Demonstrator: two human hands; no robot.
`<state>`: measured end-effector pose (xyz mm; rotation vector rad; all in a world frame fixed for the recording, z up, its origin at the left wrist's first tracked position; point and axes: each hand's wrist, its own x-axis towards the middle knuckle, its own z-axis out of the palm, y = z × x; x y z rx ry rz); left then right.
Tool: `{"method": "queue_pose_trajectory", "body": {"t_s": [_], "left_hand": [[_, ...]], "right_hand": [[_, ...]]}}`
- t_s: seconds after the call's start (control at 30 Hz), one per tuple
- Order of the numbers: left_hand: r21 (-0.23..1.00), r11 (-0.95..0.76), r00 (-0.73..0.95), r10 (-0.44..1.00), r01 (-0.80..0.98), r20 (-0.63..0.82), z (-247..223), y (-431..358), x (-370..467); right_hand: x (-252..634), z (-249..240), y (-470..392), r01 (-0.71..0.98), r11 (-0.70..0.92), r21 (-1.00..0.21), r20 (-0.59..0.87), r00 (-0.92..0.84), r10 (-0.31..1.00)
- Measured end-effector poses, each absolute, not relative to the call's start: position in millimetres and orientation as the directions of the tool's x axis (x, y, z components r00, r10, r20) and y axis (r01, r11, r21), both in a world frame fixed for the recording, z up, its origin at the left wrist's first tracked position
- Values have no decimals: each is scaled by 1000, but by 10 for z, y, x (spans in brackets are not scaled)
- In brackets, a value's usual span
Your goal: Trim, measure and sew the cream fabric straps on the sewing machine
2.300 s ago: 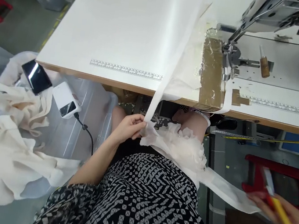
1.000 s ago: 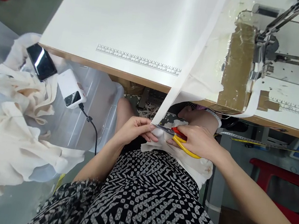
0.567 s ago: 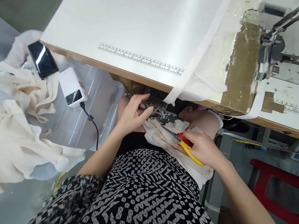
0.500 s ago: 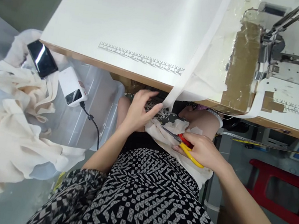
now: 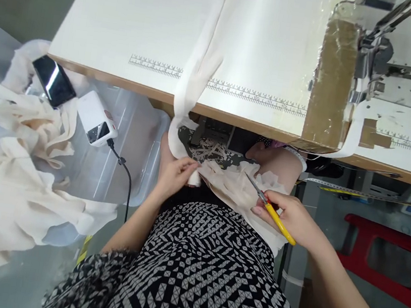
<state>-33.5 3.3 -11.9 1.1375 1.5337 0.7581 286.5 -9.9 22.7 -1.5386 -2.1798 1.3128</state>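
In my lap, my left hand (image 5: 177, 178) pinches the end of a long cream fabric strip (image 5: 195, 89). That strip runs up over the table edge and across the white tabletop. My right hand (image 5: 288, 217) grips scissors (image 5: 276, 220) with yellow and red handles, the blades pointing up and left. Under the blades, cream fabric pieces (image 5: 231, 186) lie crumpled across my thighs. The scissor blades look almost closed; whether they touch the fabric I cannot tell.
A sewing machine (image 5: 373, 60) stands on the white table (image 5: 133, 16), right side. A clear plastic bin (image 5: 128, 133) at left carries a phone (image 5: 53, 80), a white power bank (image 5: 96, 117) and heaped cream fabric (image 5: 5, 187). A red stool (image 5: 354, 241) is at right.
My left hand has dropped toward my lap and closed on the fabric strip. The strip has shifted left over the tabletop. My right hand with the scissors has moved slightly right and down.
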Motion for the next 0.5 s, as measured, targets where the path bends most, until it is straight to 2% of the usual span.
{"method": "queue_pose_trajectory", "body": {"t_s": [0.07, 0.13, 0.2, 0.27, 0.33, 0.4, 0.5], "left_hand": [[922, 372, 274, 880, 108, -387, 69, -8, -173], [927, 366, 402, 840, 77, -365, 215, -6, -57], [945, 256, 347, 884, 204, -314, 300, 17, -7], [919, 92, 233, 953, 383, -192, 340, 40, -4], [883, -10, 181, 980, 469, -85, 368, 54, -19], [905, 29, 186, 975, 425, -118, 403, 62, -32], [936, 282, 288, 897, 212, -336, 446, 78, -37]], "right_hand": [[2775, 243, -72, 662, 79, -746, -357, -496, 791], [2699, 289, -26, 646, 61, -761, -385, -526, 758], [2659, 325, 23, 633, 43, -773, -405, -545, 734], [2650, 327, 72, 632, 48, -774, -413, -560, 718], [2650, 297, 120, 642, 68, -764, -418, -573, 705], [2638, 261, 172, 631, 81, -771, -421, -601, 679], [2587, 237, 264, 587, 81, -805, -419, -660, 623]]}}
